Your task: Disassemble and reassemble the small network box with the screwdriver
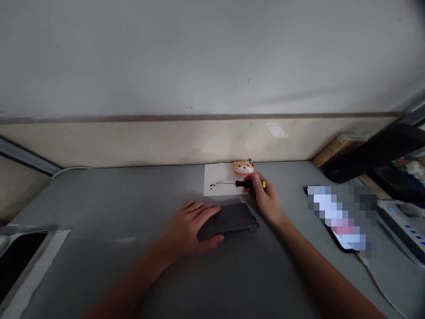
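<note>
A small dark box-shaped device (237,220) with a row of vents along its near side lies on the grey table (133,248). My left hand (191,226) grips its left end, thumb at the front and fingers over the top. My right hand (264,199), just behind the device's right corner, is closed on the black and yellow handle of a thin screwdriver (241,183). Its shaft points left over a white sheet of paper (219,179), where several tiny black screws (212,186) lie. An orange dog-shaped figure (243,167) sits at the sheet's far edge.
A phone (341,217) with a cable lies to the right. Beyond it are a white device with blue lights (403,228), a black stand (372,155) and a book (338,148). A dark tray (20,257) sits at the left edge. A wall closes off the back.
</note>
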`<state>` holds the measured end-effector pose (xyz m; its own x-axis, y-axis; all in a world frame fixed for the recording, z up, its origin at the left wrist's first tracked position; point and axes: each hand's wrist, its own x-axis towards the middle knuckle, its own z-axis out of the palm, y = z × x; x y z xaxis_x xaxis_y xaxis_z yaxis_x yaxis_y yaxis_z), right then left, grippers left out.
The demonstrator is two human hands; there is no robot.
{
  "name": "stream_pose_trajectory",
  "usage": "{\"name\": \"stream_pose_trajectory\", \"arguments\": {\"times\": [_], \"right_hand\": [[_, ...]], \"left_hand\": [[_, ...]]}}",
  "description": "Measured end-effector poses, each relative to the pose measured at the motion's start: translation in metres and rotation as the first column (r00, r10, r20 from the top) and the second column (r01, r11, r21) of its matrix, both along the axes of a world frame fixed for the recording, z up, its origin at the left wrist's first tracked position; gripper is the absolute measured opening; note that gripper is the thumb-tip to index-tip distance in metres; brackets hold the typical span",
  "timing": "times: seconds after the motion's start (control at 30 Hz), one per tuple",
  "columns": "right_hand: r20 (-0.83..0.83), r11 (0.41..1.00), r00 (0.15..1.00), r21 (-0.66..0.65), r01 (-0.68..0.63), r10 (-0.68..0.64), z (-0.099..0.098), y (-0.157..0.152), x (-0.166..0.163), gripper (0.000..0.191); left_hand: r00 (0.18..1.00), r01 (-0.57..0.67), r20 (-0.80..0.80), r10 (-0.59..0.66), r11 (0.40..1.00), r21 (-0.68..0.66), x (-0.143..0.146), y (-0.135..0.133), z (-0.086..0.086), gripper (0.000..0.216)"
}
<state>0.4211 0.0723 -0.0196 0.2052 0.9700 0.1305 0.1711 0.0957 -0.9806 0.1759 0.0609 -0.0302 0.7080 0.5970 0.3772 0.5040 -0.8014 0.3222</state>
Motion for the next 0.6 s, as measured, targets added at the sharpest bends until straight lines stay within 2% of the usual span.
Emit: {"name": "stream_pose_trajectory", "arguments": {"times": [0.13,0.23,0.43,0.6], "right_hand": [[0.014,0.999,0.999,-0.022,-0.029,0.03,0.002,0.001,0.001,0.063],[-0.049,0.999,0.999,-0.047,-0.01,0.007,0.002,0.001,0.003,0.064],[-0.289,0.985,0.944,-0.101,0.137,-0.161,0.005,0.002,0.007,0.059],[-0.462,0.986,0.873,-0.127,0.108,-0.155,0.013,0.0,0.006,0.047]], "left_hand": [[1.0,-0.004,0.018,0.003,0.999,0.036,0.001,-0.001,0.0,0.039],[0.999,-0.023,0.045,0.021,0.999,0.039,0.002,-0.001,0.001,0.038],[0.984,-0.12,0.114,0.137,0.982,-0.149,0.006,-0.003,0.004,0.034],[0.962,-0.192,0.137,0.238,0.94,-0.283,0.009,-0.005,0.002,0.038]]}}
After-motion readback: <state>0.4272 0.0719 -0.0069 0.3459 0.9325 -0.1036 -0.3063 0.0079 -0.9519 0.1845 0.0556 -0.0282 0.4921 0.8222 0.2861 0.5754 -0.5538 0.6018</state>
